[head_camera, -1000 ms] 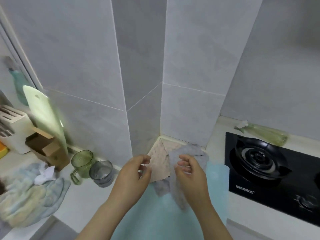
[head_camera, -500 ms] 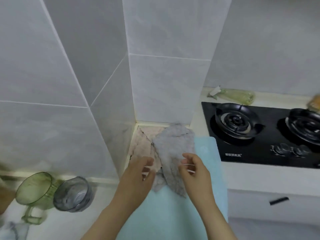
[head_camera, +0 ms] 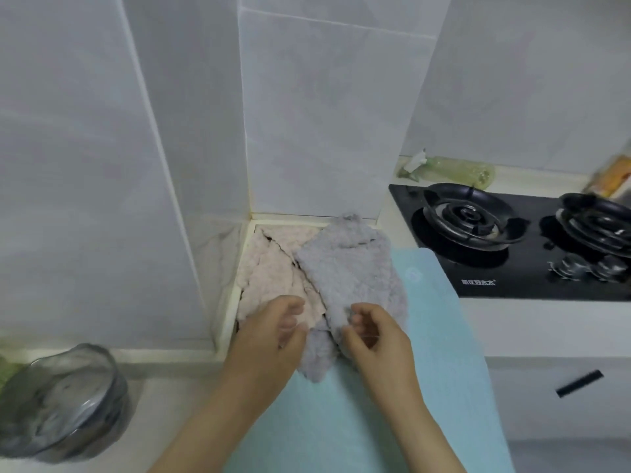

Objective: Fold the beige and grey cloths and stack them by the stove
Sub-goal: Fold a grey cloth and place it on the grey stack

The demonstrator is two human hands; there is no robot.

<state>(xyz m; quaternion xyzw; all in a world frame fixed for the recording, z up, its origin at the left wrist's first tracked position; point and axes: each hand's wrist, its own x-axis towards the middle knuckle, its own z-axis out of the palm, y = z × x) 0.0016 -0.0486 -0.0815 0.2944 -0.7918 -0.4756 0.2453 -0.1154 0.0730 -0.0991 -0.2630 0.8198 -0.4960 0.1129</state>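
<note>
Both hands, left and right, are half-curled and pinching the near edge of the grey cloth. It lies rumpled, overlapping the beige cloth at 11 o'clock; stove at 2 o'clock. Judgement: neither neatly folded; stacking outstanding.

One wide-angle view from a camera on my head, looking forward and steeply down into a tiled wall corner. It sits close above the table, with both my forearms reaching in from the bottom edge. The corner is near the centre, the stove lies to the right, and a glass jug is cut off at the lower left. Straight lines bend towards the edges.
</note>
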